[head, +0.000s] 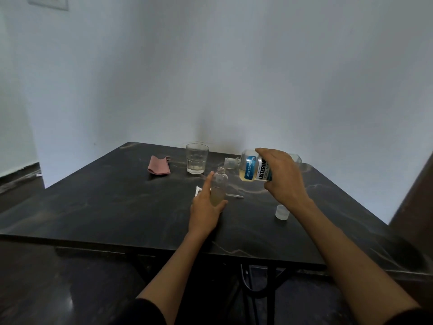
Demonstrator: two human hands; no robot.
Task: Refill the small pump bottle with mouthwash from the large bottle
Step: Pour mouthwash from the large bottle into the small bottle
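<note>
Head view: my left hand (206, 207) steadies the small bottle (219, 186); my right hand (282, 174) grips the large bottle (251, 166), tipping slowly, mouths aligned.

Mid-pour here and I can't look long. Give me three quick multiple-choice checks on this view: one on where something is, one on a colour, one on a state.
1. Where is the drinking glass?
A. Behind the small bottle, toward the wall
B. At the table's near edge
C. In the right hand

2. What colour is the folded cloth?
A. Green
B. Pink
C. Black

3. How is the large bottle held?
A. Standing upright, capped
B. Tipped on its side, mouth over the small bottle's neck
C. Lying on the table

Answers: 1 A, the glass stands beyond the small bottle that the left hand steadies. 2 B, the cloth is dusty pink. 3 B, the right hand holds it tilted, uncapped.
</note>
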